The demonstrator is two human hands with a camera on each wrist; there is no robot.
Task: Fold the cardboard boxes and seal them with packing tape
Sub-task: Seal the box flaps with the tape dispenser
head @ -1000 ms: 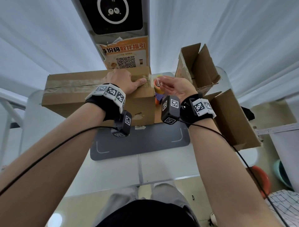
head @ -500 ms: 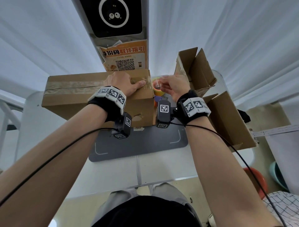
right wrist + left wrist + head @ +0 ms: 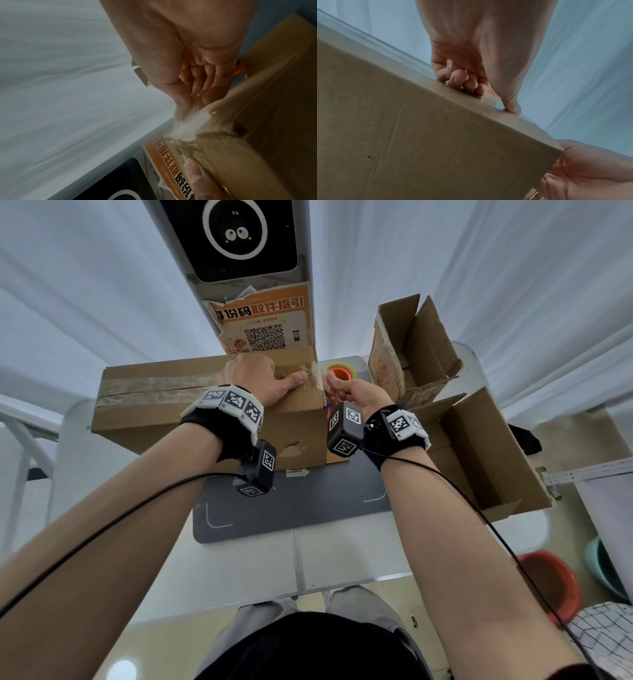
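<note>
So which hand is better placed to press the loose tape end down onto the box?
Probably the right hand: it already pinches the tape end at the box corner, while the left hand holds the top down.

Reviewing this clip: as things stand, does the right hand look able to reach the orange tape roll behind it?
Probably yes. The orange tape roll lies just beyond the right hand, with nothing visible between them. But that hand is pinching the clear tape end at the taped box corner, so it would have to let go first.
</note>
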